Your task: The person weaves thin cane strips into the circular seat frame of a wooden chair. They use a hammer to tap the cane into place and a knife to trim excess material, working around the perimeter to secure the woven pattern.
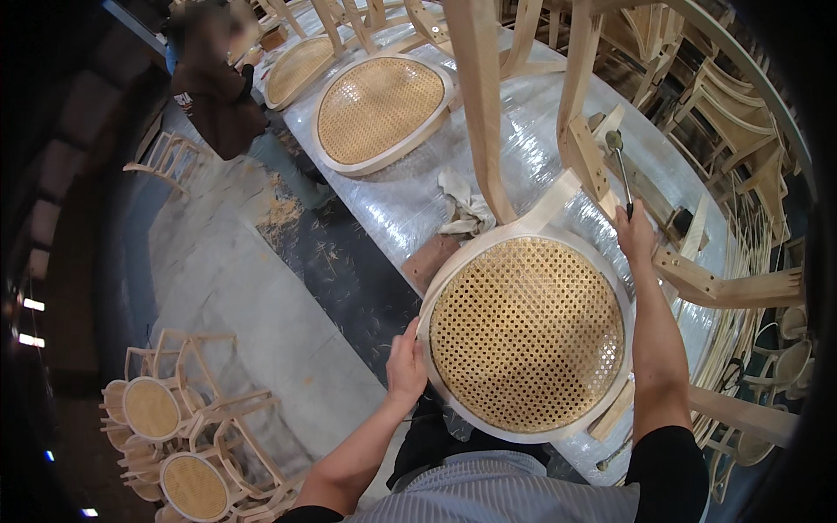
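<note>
A wooden chair with a round woven cane seat [527,336] lies on its side on the table in front of me, the seat facing me. My left hand [406,363] is closed around the left edge of its pale wooden seat frame [438,383]. At the right, my right hand [636,234] grips the dark handle of a hammer [620,166]. The hammer has a thin metal shaft and a rounded, dull head, which points away from me, close to the chair's wooden parts. A crumpled white cloth [466,205] and a brown block [430,261] lie just beyond the seat.
The table [384,209] is covered in shiny plastic film. Farther along it stands another cane-seated chair [381,111], and a person [218,100] works at its far left side. Stacked chairs [179,436] are on the floor at lower left. Chair frames [728,122] and long cane strips [750,279] crowd the right.
</note>
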The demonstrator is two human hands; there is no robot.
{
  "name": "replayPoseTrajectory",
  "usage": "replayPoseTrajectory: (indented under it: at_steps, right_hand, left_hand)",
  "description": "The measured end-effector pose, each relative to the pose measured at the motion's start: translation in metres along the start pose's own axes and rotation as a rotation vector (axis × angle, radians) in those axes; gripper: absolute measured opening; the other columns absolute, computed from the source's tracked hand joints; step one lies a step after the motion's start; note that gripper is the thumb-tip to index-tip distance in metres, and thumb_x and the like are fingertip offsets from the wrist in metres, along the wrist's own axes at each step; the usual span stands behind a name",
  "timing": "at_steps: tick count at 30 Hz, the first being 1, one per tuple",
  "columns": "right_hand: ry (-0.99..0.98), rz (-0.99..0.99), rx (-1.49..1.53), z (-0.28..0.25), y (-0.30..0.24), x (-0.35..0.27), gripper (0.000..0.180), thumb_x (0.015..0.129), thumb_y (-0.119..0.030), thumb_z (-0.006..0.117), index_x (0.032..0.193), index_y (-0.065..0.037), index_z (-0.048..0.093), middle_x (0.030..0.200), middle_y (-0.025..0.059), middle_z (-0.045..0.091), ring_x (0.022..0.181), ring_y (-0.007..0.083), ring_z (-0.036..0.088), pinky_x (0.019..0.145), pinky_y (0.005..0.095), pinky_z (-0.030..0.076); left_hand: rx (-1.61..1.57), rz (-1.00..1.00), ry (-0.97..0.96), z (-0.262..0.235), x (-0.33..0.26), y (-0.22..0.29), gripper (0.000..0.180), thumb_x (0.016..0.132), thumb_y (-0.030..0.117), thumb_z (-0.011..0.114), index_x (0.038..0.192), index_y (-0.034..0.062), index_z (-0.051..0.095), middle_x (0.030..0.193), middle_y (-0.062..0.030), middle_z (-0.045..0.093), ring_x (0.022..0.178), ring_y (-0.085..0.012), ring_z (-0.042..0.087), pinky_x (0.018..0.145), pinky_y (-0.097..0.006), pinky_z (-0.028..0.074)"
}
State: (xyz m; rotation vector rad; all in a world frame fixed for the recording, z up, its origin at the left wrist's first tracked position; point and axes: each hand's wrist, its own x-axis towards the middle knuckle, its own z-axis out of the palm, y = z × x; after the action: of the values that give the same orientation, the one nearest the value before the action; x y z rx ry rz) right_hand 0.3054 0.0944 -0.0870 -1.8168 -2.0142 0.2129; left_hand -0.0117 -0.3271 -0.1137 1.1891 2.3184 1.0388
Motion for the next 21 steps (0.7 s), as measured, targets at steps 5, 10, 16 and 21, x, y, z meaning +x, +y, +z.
replayPoseTrajectory:
  at_steps: [5, 10, 16, 21]
  right_hand:
    - [-0.011, 0.001, 0.015, 0.002, -0.009, -0.006, 0.03, 0.104, -0.039, 0.063, 0.105, -0.01, 0.057, 0.092, 0.0187, 0.074, 0.096, 0.0462, 0.071, 0.086, 0.0647, 0.043]
    - [0.122, -0.136, 0.054, -0.015, -0.005, -0.01, 0.03, 0.101, -0.036, 0.069, 0.098, -0.007, 0.06, 0.088, 0.0175, 0.071, 0.089, 0.0472, 0.067, 0.087, 0.0565, 0.046]
    - [0.302, -0.275, 0.336, -0.041, -0.045, -0.094, 0.027, 0.101, -0.026, 0.072, 0.114, -0.003, 0.068, 0.079, 0.0126, 0.062, 0.073, 0.0323, 0.061, 0.076, 0.0469, 0.049]
    - [-0.278, 0.04, 0.551, -0.048, -0.113, -0.249, 0.034, 0.109, -0.031, 0.062, 0.128, -0.003, 0.066, 0.074, 0.0027, 0.059, 0.065, 0.0157, 0.055, 0.064, 0.0364, 0.047]
  left_hand:
    - [0.174, 0.101, -0.081, -0.004, 0.019, 0.03, 0.069, 0.101, 0.002, 0.055, 0.166, 0.0182, 0.039, 0.107, -0.0191, 0.062, 0.088, -0.0426, 0.069, 0.079, -0.052, 0.057]
    - [0.423, 0.124, -0.273, 0.008, 0.046, 0.039, 0.094, 0.09, -0.006, 0.059, 0.171, 0.0298, 0.027, 0.113, -0.0195, 0.063, 0.092, -0.0451, 0.071, 0.076, -0.056, 0.058]
    - [0.348, 0.131, -0.294, 0.01, 0.046, 0.032, 0.095, 0.089, -0.007, 0.057, 0.171, 0.0288, 0.025, 0.116, -0.0239, 0.065, 0.098, -0.0477, 0.071, 0.083, -0.056, 0.058]
    - [0.282, 0.123, -0.344, 0.004, 0.052, 0.03, 0.094, 0.089, -0.006, 0.057, 0.171, 0.0252, 0.024, 0.123, -0.0279, 0.067, 0.104, -0.0488, 0.07, 0.089, -0.055, 0.058]
